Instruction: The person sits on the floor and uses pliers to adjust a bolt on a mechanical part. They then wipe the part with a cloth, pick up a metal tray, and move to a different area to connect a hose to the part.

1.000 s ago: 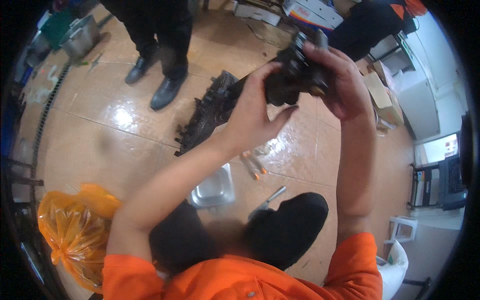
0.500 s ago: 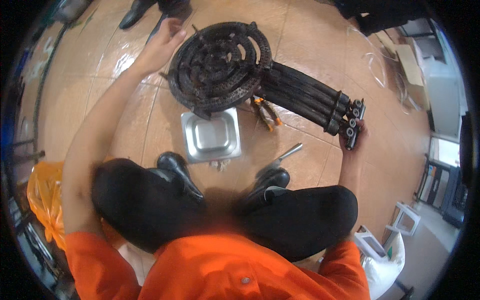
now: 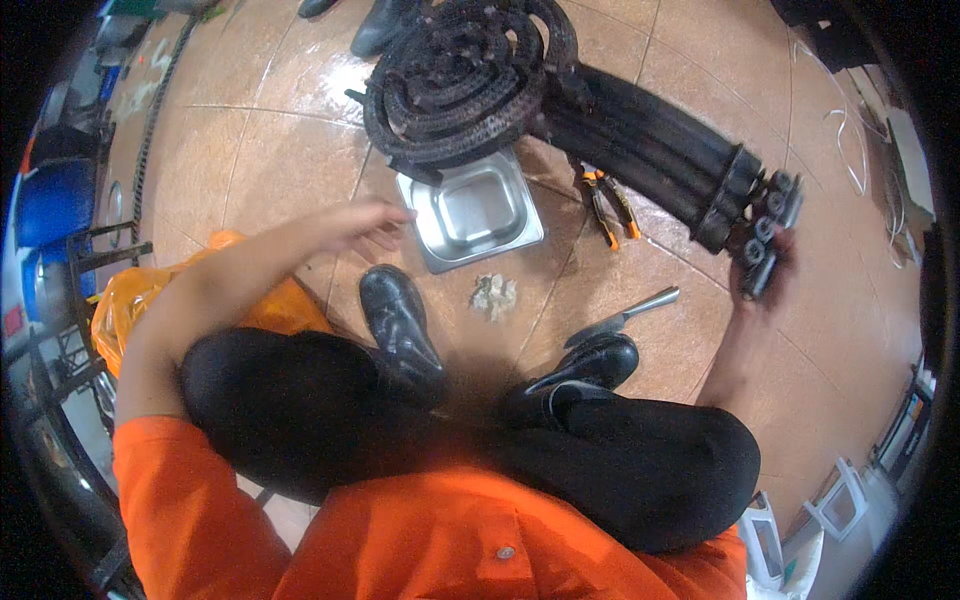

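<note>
A black cast-iron gas ring burner (image 3: 640, 140) spans the upper middle, its round ringed head at the left and its row of tubes slanting down to the right. My right hand (image 3: 768, 268) is closed around the pipe with the valves at the tube end. Beside the left rim of a square stainless steel pan (image 3: 432, 256), my left hand (image 3: 368, 226) has its fingers apart and holds nothing. The burner head overlaps the pan's far edge from above.
Orange-and-black pliers (image 3: 610, 212) lie under the tubes. A knife-like metal tool (image 3: 625, 318) rests by my right boot (image 3: 590, 365). A small heap of pale debris (image 3: 493, 296) sits before the pan. An orange plastic bag (image 3: 140, 295) is at left; another person's boots (image 3: 380, 28) stand beyond.
My left hand has let go of the space by the burner head and come down beside the pan. The view has shifted, and the burner now appears higher and further right, still in my right hand.
</note>
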Demonstrator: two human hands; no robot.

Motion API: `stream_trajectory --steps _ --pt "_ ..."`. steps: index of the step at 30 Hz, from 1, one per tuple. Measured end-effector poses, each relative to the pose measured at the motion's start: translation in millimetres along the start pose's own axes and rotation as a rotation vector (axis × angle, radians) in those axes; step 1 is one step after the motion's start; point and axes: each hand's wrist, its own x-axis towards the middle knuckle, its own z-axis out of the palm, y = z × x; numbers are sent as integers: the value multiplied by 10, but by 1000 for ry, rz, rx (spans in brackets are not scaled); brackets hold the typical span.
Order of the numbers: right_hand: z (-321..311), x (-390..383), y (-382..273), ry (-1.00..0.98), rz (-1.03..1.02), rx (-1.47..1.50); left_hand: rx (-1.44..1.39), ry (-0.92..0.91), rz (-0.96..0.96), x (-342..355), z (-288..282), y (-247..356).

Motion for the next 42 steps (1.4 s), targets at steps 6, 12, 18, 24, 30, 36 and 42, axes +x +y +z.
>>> stream_trajectory --steps 6,12,18,24,30,36,42 --pt "329 253 -148 -101 44 52 -265 55 82 305 424 -301" --pt "169 -286 355 307 -23 -38 -52 143 136 32 -709 -745" --pt "-239 -1019 1026 364 237 138 121 46 115 -300 -1205 -638" --pt "-390 -1019 1045 286 206 280 552 271 4 -366 -1298 76" --pt "-30 -954 716 198 152 237 1174 446 -259 -391 -1738 -4" --pt "-206 -1092 1106 477 265 118 430 681 -193 -274 -2521 -1251" --pt "-594 -1333 1484 556 684 74 -149 677 1 -124 -2382 -1439"
